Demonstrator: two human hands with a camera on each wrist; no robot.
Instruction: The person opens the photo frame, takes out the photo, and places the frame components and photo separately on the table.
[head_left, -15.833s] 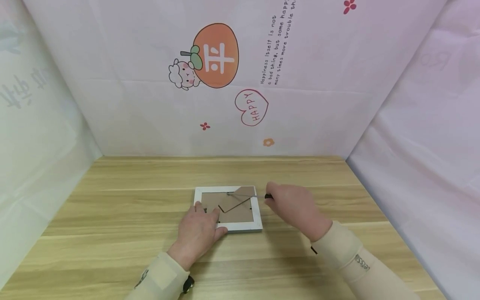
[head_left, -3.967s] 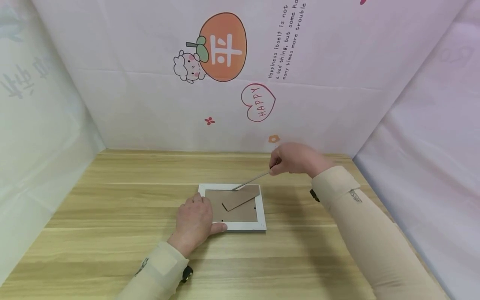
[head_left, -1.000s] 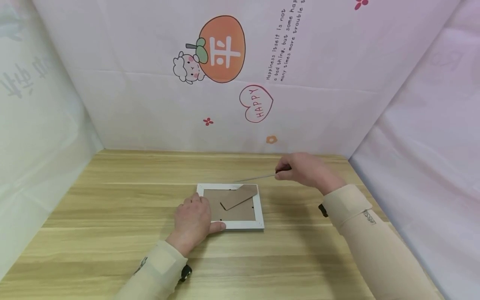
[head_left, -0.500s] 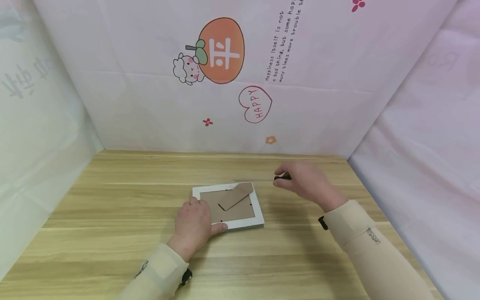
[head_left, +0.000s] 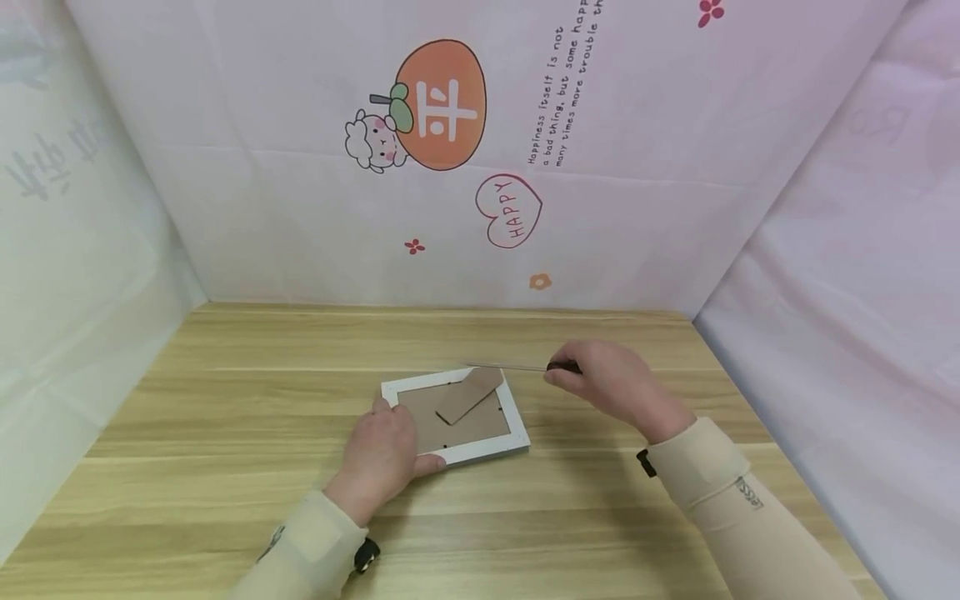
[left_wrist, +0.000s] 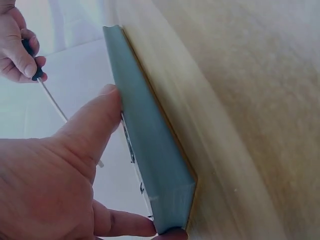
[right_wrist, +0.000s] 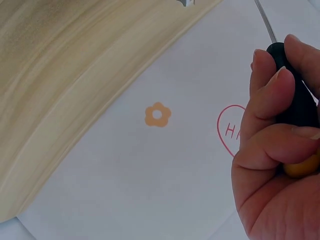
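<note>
A white picture frame (head_left: 514, 417) lies face down, its brown backing board (head_left: 423, 404) and slanted stand leg (head_left: 471, 396) showing. Small black tabs sit along the board's edges. My left hand (head_left: 378, 450) grips the frame's near left corner, thumb along the near side. In the left wrist view the frame's blue-grey side (left_wrist: 150, 135) is between thumb and fingers, with fingertips at the corner. My right hand (head_left: 615, 383) holds a screwdriver (right_wrist: 299, 102) by its dark handle with a yellow end. Its thin metal shaft points left, overlapping the frame's far edge in the head view.
The frame rests on a wood-grain table (head_left: 225, 417). A white printed cloth (head_left: 300, 233) hangs behind the table, and more white cloth hangs at both sides.
The frame has turned counterclockwise with its left end nearer me. My right hand has come lower and closer with the screwdriver, whose tip stood at the far tab earlier.
</note>
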